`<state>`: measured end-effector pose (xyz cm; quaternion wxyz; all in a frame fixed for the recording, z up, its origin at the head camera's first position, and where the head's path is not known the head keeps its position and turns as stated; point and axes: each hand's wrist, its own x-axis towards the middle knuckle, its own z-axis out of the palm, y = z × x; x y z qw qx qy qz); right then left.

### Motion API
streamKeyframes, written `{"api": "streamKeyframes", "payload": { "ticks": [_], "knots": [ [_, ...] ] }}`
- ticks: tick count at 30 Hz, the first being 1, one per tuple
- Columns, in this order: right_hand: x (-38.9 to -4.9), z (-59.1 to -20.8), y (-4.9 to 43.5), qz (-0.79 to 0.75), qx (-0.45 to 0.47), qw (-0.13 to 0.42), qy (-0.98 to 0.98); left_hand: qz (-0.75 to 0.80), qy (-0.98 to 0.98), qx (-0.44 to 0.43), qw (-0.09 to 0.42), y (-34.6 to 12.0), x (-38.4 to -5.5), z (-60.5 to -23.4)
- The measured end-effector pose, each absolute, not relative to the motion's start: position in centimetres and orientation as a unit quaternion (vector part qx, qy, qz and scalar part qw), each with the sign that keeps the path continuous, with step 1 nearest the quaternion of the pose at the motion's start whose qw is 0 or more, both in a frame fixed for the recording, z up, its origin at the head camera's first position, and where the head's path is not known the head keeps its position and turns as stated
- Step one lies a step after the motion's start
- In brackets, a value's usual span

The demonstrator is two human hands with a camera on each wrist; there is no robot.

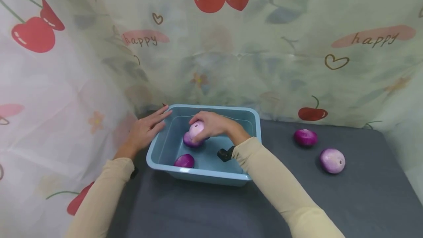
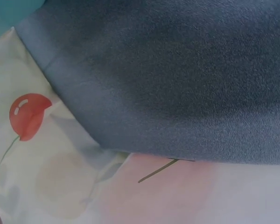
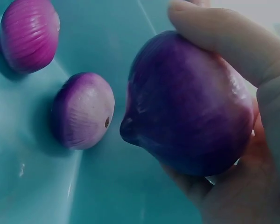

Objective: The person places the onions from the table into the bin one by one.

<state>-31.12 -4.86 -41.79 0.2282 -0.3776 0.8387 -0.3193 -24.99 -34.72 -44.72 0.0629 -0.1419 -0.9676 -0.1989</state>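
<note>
The right hand (image 1: 214,122) grips an onion (image 1: 197,127) between thumb and curled fingers, its tip turned toward a second onion (image 3: 84,111) just below the grip, inside the blue basin (image 1: 211,179); the left hand (image 1: 147,127), fingers extended, lies left of the grip at the rim (image 1: 152,151)
</note>
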Motion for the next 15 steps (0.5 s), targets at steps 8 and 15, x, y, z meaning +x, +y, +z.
{"api": "streamKeyframes", "payload": {
  "ticks": [8,15],
  "knots": [
    [-31.03,-42.12,-4.72,-0.290,-0.387,0.259,0.836,-0.190,-0.969,-0.150,0.054,-35.04,-25.19,-44.72],
    [-31.03,-42.33,-4.59,-0.280,-0.382,0.267,0.840,-0.196,-0.968,-0.145,0.051,-35.03,-25.17,-44.95]
  ]
}}
